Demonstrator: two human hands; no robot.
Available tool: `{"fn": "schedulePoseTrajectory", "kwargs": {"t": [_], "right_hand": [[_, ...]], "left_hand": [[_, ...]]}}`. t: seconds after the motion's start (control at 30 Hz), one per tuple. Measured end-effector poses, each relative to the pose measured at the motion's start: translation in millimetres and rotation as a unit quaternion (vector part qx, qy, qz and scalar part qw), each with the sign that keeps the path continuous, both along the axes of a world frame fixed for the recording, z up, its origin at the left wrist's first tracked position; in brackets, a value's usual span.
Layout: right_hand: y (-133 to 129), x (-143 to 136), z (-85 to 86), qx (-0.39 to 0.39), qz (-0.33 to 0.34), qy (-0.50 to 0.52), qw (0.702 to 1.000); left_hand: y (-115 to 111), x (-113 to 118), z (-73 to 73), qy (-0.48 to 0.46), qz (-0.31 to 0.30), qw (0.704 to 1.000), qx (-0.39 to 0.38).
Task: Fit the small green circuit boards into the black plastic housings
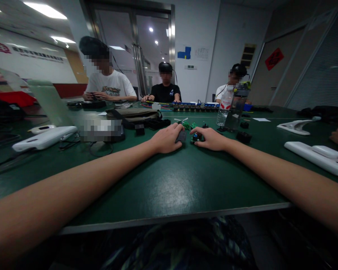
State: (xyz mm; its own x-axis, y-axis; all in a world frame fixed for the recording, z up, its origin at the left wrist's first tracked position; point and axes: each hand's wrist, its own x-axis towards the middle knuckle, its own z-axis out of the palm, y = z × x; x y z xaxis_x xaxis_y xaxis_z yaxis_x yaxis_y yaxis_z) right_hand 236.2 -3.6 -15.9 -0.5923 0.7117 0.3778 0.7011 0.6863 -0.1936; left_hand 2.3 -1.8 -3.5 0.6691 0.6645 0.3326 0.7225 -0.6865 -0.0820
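My left hand (168,138) is closed around a small black box-like housing (181,137), thumb on the near side and fingers over the top. Just to its right, my right hand (211,139) curls its thumb and fingers about a small green circuit board with dark and blue parts (195,138). Both hands rest low over the green table, a short gap apart. Beyond them lie several loose green circuit boards (188,126). The undersides of both held pieces are hidden.
A water bottle (223,108) and a dark clear flask (237,108) stand beyond my right hand, near black blocks (243,137). A khaki bag (135,115) lies at the left back. White devices (46,138) flank both sides. Several people sit across the green table (169,187).
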Motion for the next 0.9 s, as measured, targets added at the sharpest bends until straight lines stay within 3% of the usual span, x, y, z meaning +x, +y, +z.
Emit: {"fn": "schedulePoseTrajectory", "kwargs": {"t": [0.27, 0.7, 0.9], "right_hand": [[-0.6, 0.2, 1.2, -0.004, -0.002, -0.007, 1.0], [-0.9, -0.2, 1.5, -0.003, -0.001, 0.0, 1.0], [-0.1, -0.7, 2.0, 0.032, 0.013, 0.013, 0.999]], "left_hand": [[1.6, -0.2, -0.4, -0.016, -0.012, 0.999, 0.041], [4.3, -1.4, -2.3, -0.01, -0.016, 0.999, 0.038], [4.9, -1.8, -2.1, -0.006, -0.006, 0.999, 0.033]]}}
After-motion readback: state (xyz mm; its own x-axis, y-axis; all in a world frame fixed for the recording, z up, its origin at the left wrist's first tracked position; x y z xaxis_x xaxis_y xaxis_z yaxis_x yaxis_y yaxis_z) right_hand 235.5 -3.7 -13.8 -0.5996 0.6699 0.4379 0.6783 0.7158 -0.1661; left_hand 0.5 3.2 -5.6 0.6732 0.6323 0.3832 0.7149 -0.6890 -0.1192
